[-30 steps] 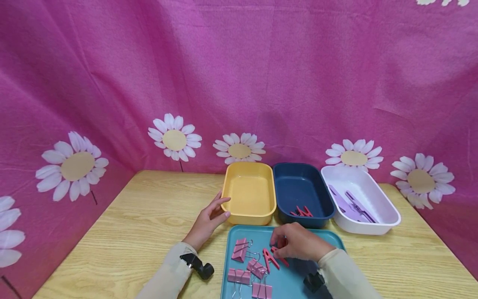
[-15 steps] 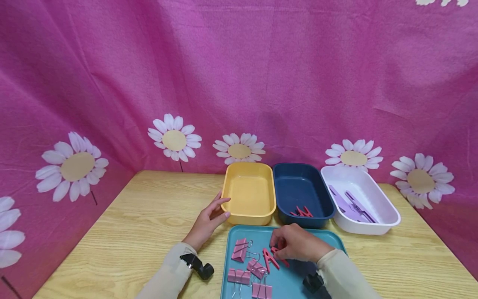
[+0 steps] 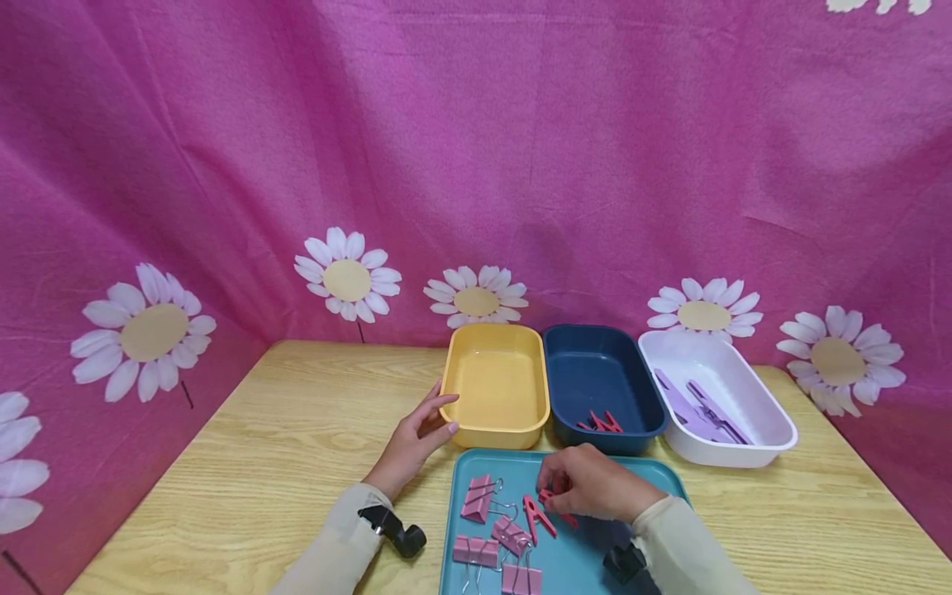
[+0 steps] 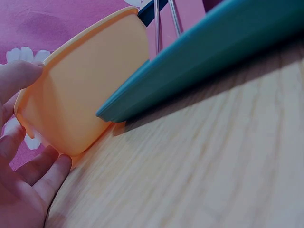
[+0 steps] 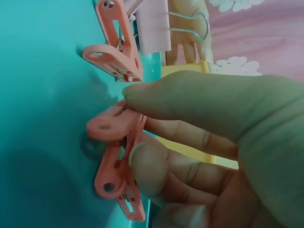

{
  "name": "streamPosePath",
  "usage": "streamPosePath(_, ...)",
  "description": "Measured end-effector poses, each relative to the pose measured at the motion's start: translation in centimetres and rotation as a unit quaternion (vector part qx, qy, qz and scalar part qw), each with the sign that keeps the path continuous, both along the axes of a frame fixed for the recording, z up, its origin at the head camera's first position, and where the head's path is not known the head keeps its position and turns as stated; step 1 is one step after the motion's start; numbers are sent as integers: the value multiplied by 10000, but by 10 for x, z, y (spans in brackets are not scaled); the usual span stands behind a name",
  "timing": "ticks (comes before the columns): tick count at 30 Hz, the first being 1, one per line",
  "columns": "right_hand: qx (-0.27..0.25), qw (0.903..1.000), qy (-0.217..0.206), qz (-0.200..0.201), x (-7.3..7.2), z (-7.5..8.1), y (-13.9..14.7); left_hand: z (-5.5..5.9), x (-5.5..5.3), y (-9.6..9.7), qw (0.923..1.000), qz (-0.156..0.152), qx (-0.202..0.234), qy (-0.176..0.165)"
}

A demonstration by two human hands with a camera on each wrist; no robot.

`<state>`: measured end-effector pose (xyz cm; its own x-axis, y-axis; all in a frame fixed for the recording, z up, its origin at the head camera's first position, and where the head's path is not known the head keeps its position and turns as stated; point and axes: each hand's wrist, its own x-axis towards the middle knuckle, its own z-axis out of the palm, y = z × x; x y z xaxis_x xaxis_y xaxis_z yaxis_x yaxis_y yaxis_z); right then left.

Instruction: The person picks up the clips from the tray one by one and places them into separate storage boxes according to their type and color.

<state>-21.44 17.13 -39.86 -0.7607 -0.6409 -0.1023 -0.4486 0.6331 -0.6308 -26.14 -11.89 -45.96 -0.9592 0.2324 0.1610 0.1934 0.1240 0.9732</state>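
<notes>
My left hand (image 3: 411,440) holds the near left corner of a yellow bin (image 3: 497,380), a fingertip over its rim. In the left wrist view other fingers lie low beside the wall of this bin (image 4: 90,80). Over the teal tray (image 3: 595,562), my right hand (image 3: 598,486) pinches a red clothespin (image 3: 568,520) between thumb and fingers. The right wrist view shows this clothespin (image 5: 114,124) close over the tray. Just to its left lies another red clothespin (image 3: 539,516). Several pink binder clips (image 3: 477,549) lie on the tray's left side.
A navy bin (image 3: 595,364) with red clothespins (image 3: 602,421) stands right of the yellow one. Beyond it a white bin (image 3: 773,421) contains purple items (image 3: 687,409). A pink curtain (image 3: 476,165) with daisies hangs behind the wooden table (image 3: 283,446).
</notes>
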Motion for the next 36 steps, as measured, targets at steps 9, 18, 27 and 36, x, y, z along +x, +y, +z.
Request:
streamPosePath(9,-131,9997,-149,-142,2,7,3,13,8,2,9999,-29,10,-109)
streamPosePath(18,-180,9994,44,-299,1,13,8,0,0,0,10000,50,-44,-8)
streamPosePath(27,-380,9964,694,-300,0,16,10,1,-1,0,9999,62,-27,-113)
streamPosePath(36,-504,9894,1221,-600,-1,19,15,1,-1,1,9998,93,-70,-129)
